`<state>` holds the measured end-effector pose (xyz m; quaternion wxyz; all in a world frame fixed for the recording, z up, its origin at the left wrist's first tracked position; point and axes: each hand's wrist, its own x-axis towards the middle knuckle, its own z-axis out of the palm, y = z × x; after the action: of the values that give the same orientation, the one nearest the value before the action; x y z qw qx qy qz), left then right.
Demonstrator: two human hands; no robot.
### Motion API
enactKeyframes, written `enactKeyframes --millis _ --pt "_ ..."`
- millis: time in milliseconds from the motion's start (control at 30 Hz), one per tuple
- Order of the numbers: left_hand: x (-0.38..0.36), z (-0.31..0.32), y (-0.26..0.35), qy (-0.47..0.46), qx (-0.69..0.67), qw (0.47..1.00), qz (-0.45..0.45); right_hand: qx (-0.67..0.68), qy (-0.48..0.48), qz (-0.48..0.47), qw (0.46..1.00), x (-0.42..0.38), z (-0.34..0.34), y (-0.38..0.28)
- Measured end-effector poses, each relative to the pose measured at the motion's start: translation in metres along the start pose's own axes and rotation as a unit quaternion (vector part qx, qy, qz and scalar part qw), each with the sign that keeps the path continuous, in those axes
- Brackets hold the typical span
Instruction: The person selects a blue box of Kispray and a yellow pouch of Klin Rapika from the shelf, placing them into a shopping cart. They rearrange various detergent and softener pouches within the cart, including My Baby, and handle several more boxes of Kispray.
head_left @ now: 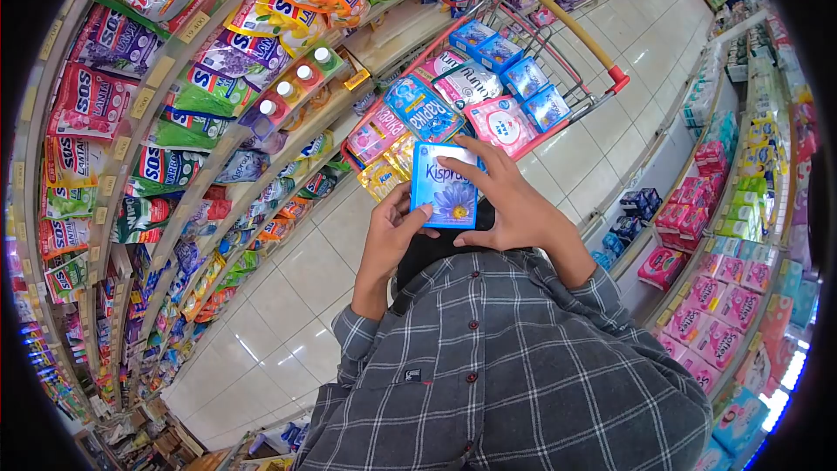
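A blue Kispray box with a purple flower on its front is held before my body, its face up toward me. My left hand is closed on its lower left edge, thumb on the front and fingers behind. Spanning the box's right side is my right hand, fingers on the upper front and thumb by the lower right corner. Just beyond the box stands a shopping cart with packs in it, among them a blue Rapika pack, a pink pack and several blue boxes.
Shelves on the left carry S.O.S pouches and bottles with white caps. Pink Softex packs fill shelves on the right. The cart's handle points away from me over the tiled floor.
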<state>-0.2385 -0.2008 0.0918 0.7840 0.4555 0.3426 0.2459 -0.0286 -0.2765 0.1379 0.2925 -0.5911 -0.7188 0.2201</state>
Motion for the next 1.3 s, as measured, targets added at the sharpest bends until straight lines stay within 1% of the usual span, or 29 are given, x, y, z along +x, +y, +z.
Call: enactKeyframes --millis 100,167,200,300,400,500,600,667,767,833,867,1000,1100,1133,1233,1300 --pt "0.007 -0.002 -0.006 -0.002 0.033 0.999 -0.016 0.016 -0.001 0.017 1.000 0.005 -0.001 0.009" --pt "0.010 -0.002 -0.009 0.005 0.005 0.999 -0.041 0.052 -0.008 0.032 0.998 0.012 0.000 0.026" --pt "0.013 -0.002 -0.009 0.009 -0.010 0.999 -0.051 0.070 0.027 0.028 0.997 0.016 0.003 0.040" --pt "0.015 0.002 -0.008 0.046 0.023 0.999 0.008 0.051 0.085 0.034 0.994 0.042 0.001 0.103" --pt "0.011 -0.007 -0.020 0.111 0.103 0.988 0.019 -0.049 0.145 0.122 0.981 0.082 -0.004 0.182" --pt "0.002 -0.013 -0.035 0.173 0.119 0.978 -0.016 -0.070 0.187 0.156 0.967 0.127 -0.017 0.249" --pt "-0.008 -0.010 -0.053 0.233 0.124 0.963 -0.049 -0.127 0.220 0.188 0.949 0.164 -0.015 0.305" --pt "-0.011 0.000 -0.059 0.273 0.115 0.952 -0.077 -0.175 0.220 0.202 0.938 0.181 -0.006 0.328" --pt "-0.010 0.019 -0.071 0.306 0.086 0.943 -0.098 -0.238 0.199 0.208 0.928 0.193 0.018 0.368" --pt "-0.004 0.037 -0.073 0.323 0.079 0.937 -0.108 -0.278 0.198 0.204 0.917 0.192 0.027 0.374" --pt "-0.001 0.044 -0.074 0.329 0.076 0.934 -0.114 -0.280 0.191 0.218 0.915 0.192 0.030 0.379" --pt "0.007 0.066 -0.083 0.337 0.066 0.931 -0.123 -0.247 0.170 0.258 0.918 0.194 0.017 0.371" --pt "0.012 0.073 -0.087 0.347 0.063 0.927 -0.128 -0.251 0.177 0.248 0.919 0.193 0.022 0.373" --pt "0.014 0.073 -0.089 0.352 0.060 0.925 -0.130 -0.232 0.170 0.249 0.925 0.193 0.021 0.373" --pt "0.020 0.075 -0.088 0.368 0.052 0.919 -0.133 -0.249 0.168 0.238 0.924 0.192 0.022 0.375" --pt "0.021 0.076 -0.090 0.383 0.043 0.913 -0.135 -0.245 0.170 0.214 0.930 0.193 0.026 0.373"
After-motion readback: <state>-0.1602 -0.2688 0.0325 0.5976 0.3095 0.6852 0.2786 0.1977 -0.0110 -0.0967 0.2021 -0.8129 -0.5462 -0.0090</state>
